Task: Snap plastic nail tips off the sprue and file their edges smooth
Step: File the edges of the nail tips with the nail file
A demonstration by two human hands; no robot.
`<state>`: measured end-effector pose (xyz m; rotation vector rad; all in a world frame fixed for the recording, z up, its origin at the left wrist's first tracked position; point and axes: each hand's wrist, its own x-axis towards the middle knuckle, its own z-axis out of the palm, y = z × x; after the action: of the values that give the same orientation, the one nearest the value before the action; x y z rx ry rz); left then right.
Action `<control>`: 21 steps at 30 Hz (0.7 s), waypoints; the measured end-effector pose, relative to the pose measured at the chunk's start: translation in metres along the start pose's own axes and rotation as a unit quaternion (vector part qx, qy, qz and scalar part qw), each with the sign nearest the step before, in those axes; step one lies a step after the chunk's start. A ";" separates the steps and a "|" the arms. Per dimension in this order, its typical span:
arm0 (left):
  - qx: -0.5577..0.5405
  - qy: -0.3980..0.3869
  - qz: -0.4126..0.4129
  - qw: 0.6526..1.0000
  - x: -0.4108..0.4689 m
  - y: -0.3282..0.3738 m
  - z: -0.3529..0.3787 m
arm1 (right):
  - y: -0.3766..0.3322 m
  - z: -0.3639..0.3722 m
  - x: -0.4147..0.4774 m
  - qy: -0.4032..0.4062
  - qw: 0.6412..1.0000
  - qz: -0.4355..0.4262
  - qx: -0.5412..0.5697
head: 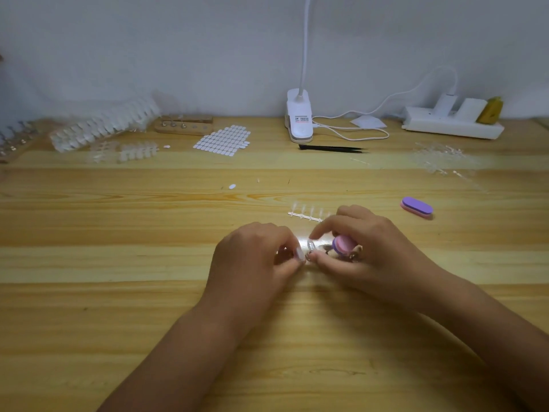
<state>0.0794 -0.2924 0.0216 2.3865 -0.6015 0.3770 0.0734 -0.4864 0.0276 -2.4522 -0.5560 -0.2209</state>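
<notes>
Both my hands meet over the middle of the wooden table (118,263). My left hand (255,257) pinches a clear plastic nail tip (300,253) between thumb and fingers. My right hand (365,248) pinches another clear nail tip (311,244) at its fingertips, and a pink and purple file block (342,244) is tucked in its curled fingers. A mostly stripped sprue (307,214) with a few stubs lies just beyond my right hand.
A second purple and pink file block (416,207) lies to the right. Black tweezers (332,148), a white clip lamp (299,120) and a power strip (451,123) stand at the back. Packs of nail tips (104,126), a sticker sheet (222,140) and empty sprues (442,159) lie about.
</notes>
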 end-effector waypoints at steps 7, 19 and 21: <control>-0.135 0.066 0.043 0.988 -0.004 0.012 -0.008 | -0.008 -0.011 -0.018 0.113 0.989 -0.094 -0.023; -0.298 -0.039 -0.009 0.954 -0.004 0.017 -0.002 | -0.001 -0.004 -0.029 0.183 0.965 -0.183 -0.036; -0.312 -0.053 -0.006 0.949 -0.004 0.019 -0.003 | -0.001 -0.005 -0.030 0.199 0.964 -0.171 -0.026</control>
<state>0.0661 -0.3019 0.0318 1.8048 -0.6394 0.0347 0.0457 -0.4989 0.0230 -2.2547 -0.7930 -0.8576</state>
